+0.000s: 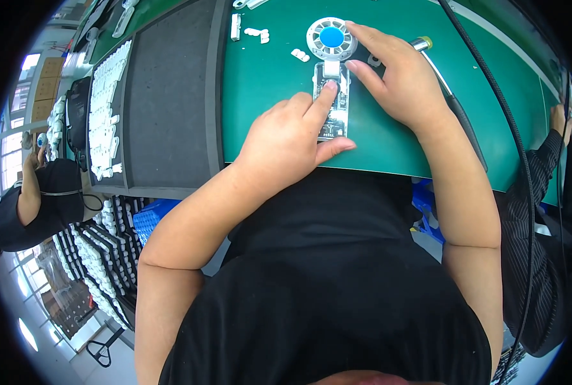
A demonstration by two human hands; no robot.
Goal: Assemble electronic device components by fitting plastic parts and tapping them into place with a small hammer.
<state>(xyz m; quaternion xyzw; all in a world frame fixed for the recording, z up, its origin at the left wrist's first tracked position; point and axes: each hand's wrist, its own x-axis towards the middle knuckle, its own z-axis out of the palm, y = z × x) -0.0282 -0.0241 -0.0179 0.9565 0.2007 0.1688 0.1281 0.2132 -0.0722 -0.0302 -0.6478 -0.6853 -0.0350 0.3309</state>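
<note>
A small handheld fan lies on the green table, with a round white fan head (332, 40) that has a blue centre. Below the head, its clear body (340, 122) shows circuit parts inside. My left hand (286, 131) rests over the body, index fingertip pressed near its upper part and thumb spread beside the lower end. To the right, my right hand (405, 77) has thumb and fingers apart, the fingertips at the right rim of the fan head. Partly behind my right hand lies a hammer (422, 44) with a silver-and-yellow head and black handle.
Small white parts (258, 33) lie on the table's upper left. Left of it stands a dark grey tray (170, 96), with rows of white pieces (106, 109) alongside. A black cable (504, 109) hangs down at right. Other people sit at both sides.
</note>
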